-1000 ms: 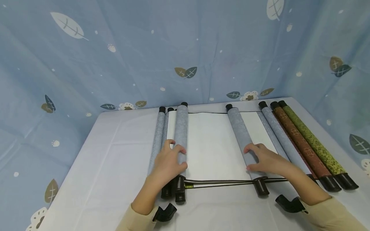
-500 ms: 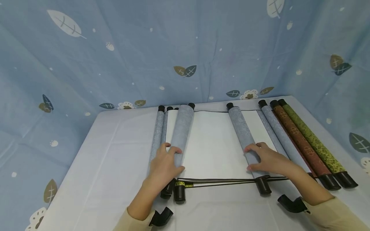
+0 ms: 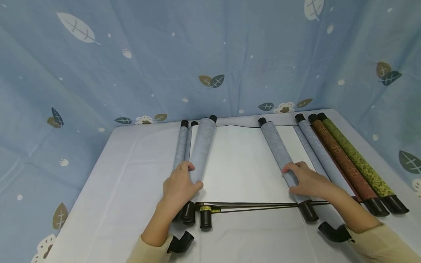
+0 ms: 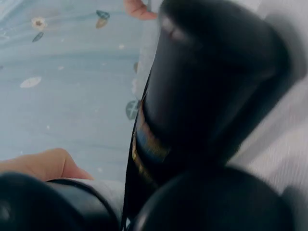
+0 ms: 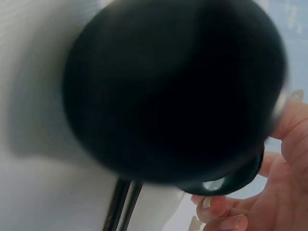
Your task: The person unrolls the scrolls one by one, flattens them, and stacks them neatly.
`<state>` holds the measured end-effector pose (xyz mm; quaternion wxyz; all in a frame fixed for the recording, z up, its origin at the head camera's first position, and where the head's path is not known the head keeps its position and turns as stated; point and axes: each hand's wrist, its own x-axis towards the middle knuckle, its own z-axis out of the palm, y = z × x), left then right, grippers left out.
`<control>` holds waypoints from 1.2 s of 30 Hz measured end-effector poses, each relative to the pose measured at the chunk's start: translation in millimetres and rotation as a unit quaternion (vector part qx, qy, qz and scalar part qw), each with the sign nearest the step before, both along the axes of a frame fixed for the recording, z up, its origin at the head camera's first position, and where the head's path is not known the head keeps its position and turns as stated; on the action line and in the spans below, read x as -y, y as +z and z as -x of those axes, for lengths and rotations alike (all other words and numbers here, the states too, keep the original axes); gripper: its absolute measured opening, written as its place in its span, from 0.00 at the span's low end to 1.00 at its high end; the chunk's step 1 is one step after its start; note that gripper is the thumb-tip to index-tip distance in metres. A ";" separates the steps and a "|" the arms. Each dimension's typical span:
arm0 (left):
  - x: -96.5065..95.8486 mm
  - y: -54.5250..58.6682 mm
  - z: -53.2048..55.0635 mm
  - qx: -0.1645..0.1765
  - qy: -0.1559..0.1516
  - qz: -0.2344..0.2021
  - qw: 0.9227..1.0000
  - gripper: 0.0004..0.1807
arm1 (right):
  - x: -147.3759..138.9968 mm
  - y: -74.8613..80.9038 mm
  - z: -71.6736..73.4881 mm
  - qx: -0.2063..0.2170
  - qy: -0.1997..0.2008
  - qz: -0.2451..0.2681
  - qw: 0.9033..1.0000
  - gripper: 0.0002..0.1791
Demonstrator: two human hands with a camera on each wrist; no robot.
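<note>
A hanging scroll lies partly unrolled, its white sheet [image 3: 243, 164] showing between two grey-blue rolls. My left hand [image 3: 179, 186] grips the left roll [image 3: 203, 146] near its lower end, thumb on the right side. That roll slants, its black knob [image 3: 189, 212] towards the left. With thumb and fingers, my right hand [image 3: 309, 181] holds the right roll [image 3: 275, 142] above its black knob [image 3: 308, 212]. In the right wrist view a dark knob [image 5: 173, 91] hides much of the work. Dark knobs also fill the left wrist view, with part of the left hand [image 4: 43, 163] behind.
Left of the sheet lie more grey-blue rolls [image 3: 181, 146]. At right rest another grey-blue scroll [image 3: 323, 157], a brown one [image 3: 348, 160] and a green one [image 3: 358, 157]. A yellow-banded black knob [image 3: 205, 219] and dark cords [image 3: 253, 204] lie along the near edge.
My left hand has moved left with the left roll, whose lower end swings left and uncovers the yellow-banded knob. The right roll's lower end has shifted slightly right with my right hand.
</note>
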<state>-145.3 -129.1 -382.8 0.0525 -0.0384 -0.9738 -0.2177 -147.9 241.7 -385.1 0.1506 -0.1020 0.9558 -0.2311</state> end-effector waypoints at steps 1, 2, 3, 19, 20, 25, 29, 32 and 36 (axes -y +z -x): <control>1.3 0.0 0.4 -0.002 0.002 0.001 1.000 0.22 | -0.8 -0.4 0.1 -0.004 -0.001 -0.003 1.000 0.28; 2.5 0.0 0.7 -0.005 0.004 0.003 1.000 0.22 | -1.2 -0.7 0.2 -0.008 -0.003 -0.007 1.000 0.27; 3.7 0.2 0.9 -0.009 0.003 0.004 1.000 0.24 | -1.6 -1.2 0.5 -0.010 -0.006 -0.010 1.000 0.27; 26.8 -2.5 6.6 0.023 -0.070 -0.085 0.994 0.20 | -12.0 -5.2 3.7 -0.038 -0.048 -0.046 0.997 0.27; 27.6 -2.0 6.3 0.030 -0.073 -0.082 0.994 0.19 | -13.1 -5.2 3.9 -0.038 -0.048 -0.048 0.997 0.29; 30.2 0.6 4.2 0.036 -0.099 -0.042 0.994 0.18 | -17.3 -4.5 3.7 -0.028 -0.045 -0.043 0.998 0.36; 31.8 2.2 3.3 0.045 -0.095 -0.034 0.994 0.16 | -21.5 -5.2 3.7 -0.013 -0.029 -0.045 0.998 0.33; 32.1 0.5 4.5 0.058 -0.075 -0.038 0.995 0.23 | -26.6 -6.1 3.6 -0.009 -0.012 -0.054 0.998 0.28; 33.6 -2.9 7.5 0.050 -0.055 -0.030 0.997 0.32 | -32.4 -6.3 3.8 -0.005 0.004 -0.064 0.998 0.31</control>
